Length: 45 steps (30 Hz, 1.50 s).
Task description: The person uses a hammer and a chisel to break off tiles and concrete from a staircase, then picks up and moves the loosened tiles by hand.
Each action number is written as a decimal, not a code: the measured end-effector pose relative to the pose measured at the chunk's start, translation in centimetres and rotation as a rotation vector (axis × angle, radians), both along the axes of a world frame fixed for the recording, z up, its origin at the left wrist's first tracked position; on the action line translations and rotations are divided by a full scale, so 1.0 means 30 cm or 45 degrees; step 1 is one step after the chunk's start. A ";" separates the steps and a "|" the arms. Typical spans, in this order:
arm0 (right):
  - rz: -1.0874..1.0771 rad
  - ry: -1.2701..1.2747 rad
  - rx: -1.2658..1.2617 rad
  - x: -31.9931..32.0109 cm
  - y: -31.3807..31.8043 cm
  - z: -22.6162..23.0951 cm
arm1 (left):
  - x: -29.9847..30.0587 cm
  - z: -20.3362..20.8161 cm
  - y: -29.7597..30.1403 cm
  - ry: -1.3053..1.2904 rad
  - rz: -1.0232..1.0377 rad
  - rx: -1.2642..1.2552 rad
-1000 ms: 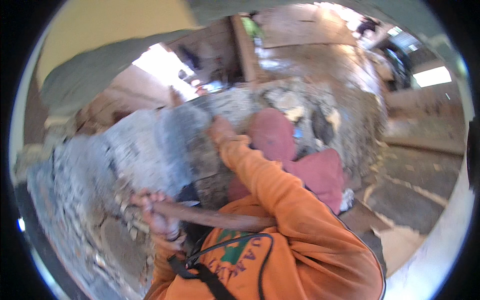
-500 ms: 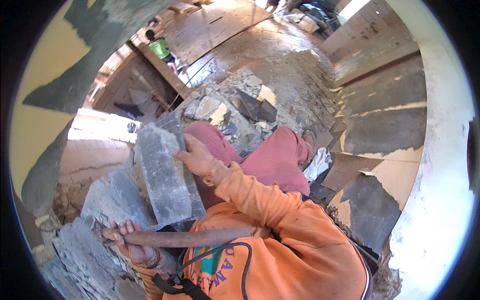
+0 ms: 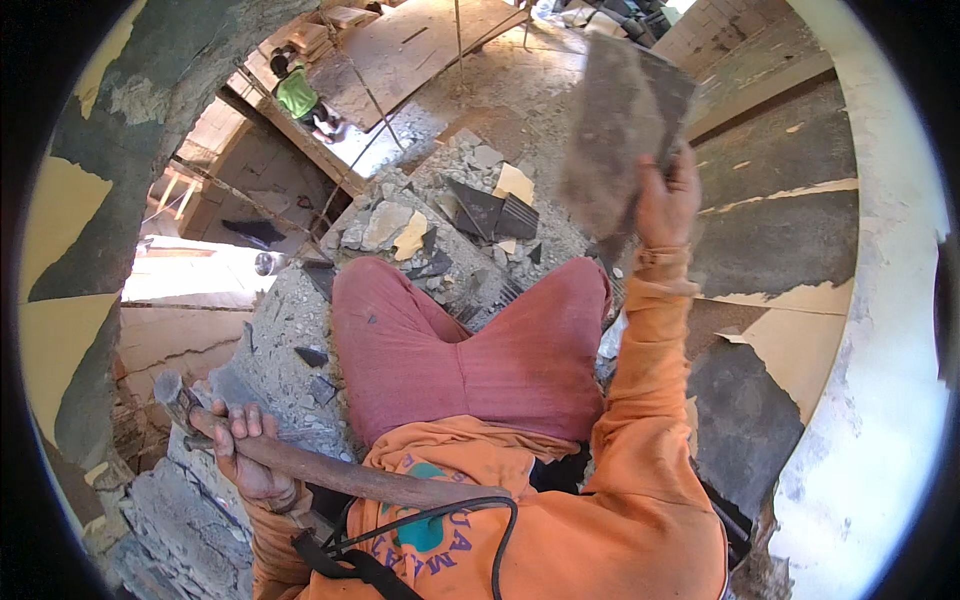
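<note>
My right hand (image 3: 667, 208) is raised with the arm stretched forward, gripping a flat grey slab of tile (image 3: 612, 130) at its near right edge. The slab stands tilted and is blurred by motion. Down at the lower left, my left hand (image 3: 252, 458) is wrapped around the wooden handle of a hammer (image 3: 345, 480), close under its head. The handle lies across the front of my orange top. Beyond my bent knees is a heap of rubble (image 3: 385, 225), with dark broken tile pieces (image 3: 490, 212) on it.
Broken masonry (image 3: 190, 510) lies by my left hand. A jagged wall opening on the left shows a lower level, where a person in green (image 3: 296, 95) is near a large board (image 3: 400, 55). On the right stands a wall with peeling dark patches (image 3: 775, 250).
My right hand has carried the slab from over my left knee to the far right, uncovering the rubble beside my left leg. The left hand still holds the hammer, shifted slightly.
</note>
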State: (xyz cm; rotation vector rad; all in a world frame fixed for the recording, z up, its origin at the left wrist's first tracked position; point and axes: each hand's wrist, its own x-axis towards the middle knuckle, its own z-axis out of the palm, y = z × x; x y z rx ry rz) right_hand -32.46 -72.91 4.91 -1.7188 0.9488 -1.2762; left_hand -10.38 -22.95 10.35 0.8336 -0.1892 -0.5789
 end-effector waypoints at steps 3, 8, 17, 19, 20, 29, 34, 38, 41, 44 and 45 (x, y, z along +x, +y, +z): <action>-0.057 0.049 -0.083 -0.139 -0.085 0.024 | 0.001 0.050 -0.062 -0.091 -0.056 -0.011; -0.172 0.287 -0.124 -0.368 -0.165 -0.090 | -0.011 0.114 -0.194 -0.164 -0.178 -0.106; -0.330 0.828 0.111 -0.645 -0.211 -0.418 | -0.113 0.189 -0.571 -0.251 -0.527 -0.269; -0.316 0.892 0.165 -0.703 -0.262 -0.552 | -0.111 0.176 -0.671 -0.231 -0.602 -0.290; -0.320 0.938 0.212 -0.711 -0.275 -0.591 | -0.123 0.161 -0.720 -0.255 -0.592 -0.297; -0.182 1.337 0.318 -0.713 -0.516 -1.071 | -0.150 -0.064 -1.094 -0.267 -0.597 -0.192; 0.057 1.441 0.403 -0.713 -0.707 -1.334 | -0.171 -0.228 -1.299 -0.230 -0.441 -0.015; 0.215 1.362 0.512 -0.765 -0.824 -1.568 | -0.162 -0.301 -1.423 -0.198 -0.534 0.218; 0.331 1.316 0.802 -0.767 -0.881 -1.719 | -0.152 -0.319 -1.475 -0.194 -0.601 0.248; 0.469 1.264 1.032 -0.818 -0.911 -1.889 | -0.153 -0.355 -1.526 -0.175 -0.586 0.258; 0.517 1.246 1.085 -0.845 -0.917 -1.940 | -0.155 -0.367 -1.549 -0.166 -0.592 0.294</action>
